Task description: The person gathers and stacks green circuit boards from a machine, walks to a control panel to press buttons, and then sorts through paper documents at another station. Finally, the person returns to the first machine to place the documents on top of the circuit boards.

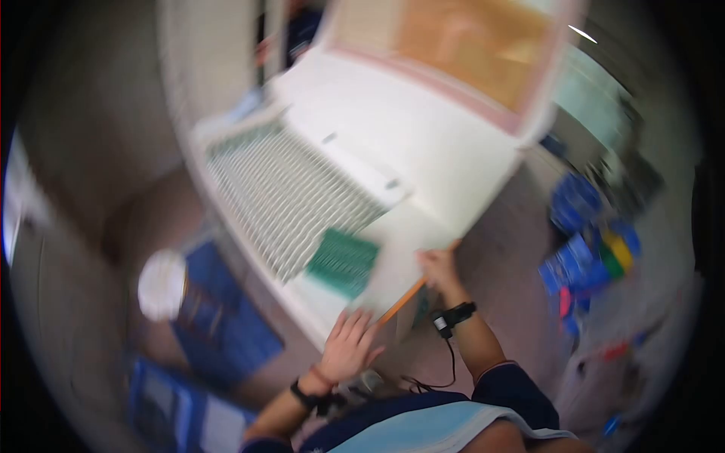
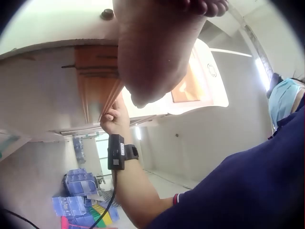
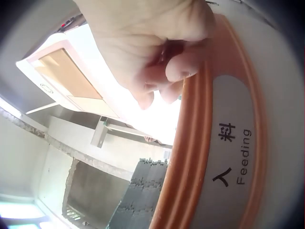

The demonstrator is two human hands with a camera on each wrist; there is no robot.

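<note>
In the head view, a white machine (image 1: 453, 181) stands with its lid raised. My right hand (image 1: 440, 269) grips the orange strip (image 1: 404, 300) along its front edge. Seen from the right wrist, curled fingers (image 3: 183, 67) lie at the upper edge of the orange panel (image 3: 190, 157), which bears a grey label (image 3: 233, 143) reading "Feeding". My left hand (image 1: 350, 343) has its fingers extended near the other end of the strip, holding nothing. A green textured rectangular piece (image 1: 343, 262) lies beyond it, overlapping the ribbed metal bed (image 1: 287, 189).
The lid has an amber window (image 1: 476, 45). Blue panels (image 1: 226, 309) and a round white object (image 1: 161, 285) are on the floor at left. Blue packages (image 1: 570, 260) sit at right. A cable (image 1: 453, 362) hangs from the right wrist camera.
</note>
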